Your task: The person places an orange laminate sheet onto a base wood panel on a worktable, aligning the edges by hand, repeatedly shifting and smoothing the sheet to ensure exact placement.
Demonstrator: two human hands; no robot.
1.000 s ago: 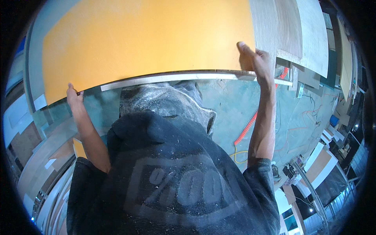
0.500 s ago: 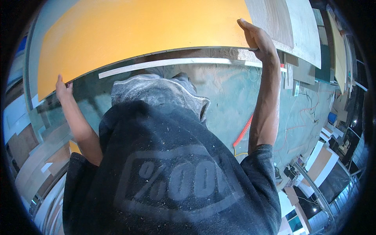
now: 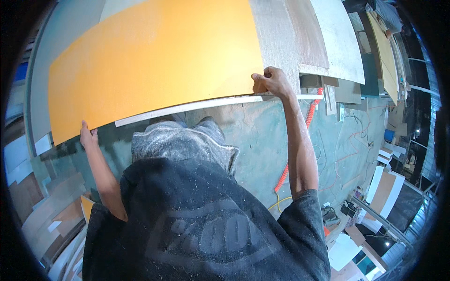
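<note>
A long yellow-orange panel lies flat in front of me, on top of other sheets. My left hand grips its near edge close to the left corner, the thumb on top and the fingers partly hidden at the edge. At the near right corner my right hand is closed on the panel, its fingers curled and bent over the edge. Just below the panel's near edge runs a narrow white strip, partly covered by the panel.
Beyond the panel's right end lie a greyish wood sheet and a white sheet. A coiled red hose hangs at my right. Cables cross the green floor. Stacked boards stand at lower left. A person's arm shows at far right.
The yellow panel sits nearer to me in the picture, and its right end is farther left. Both hands have come nearer with it; my right hand has shifted left and its fingers are more curled.
</note>
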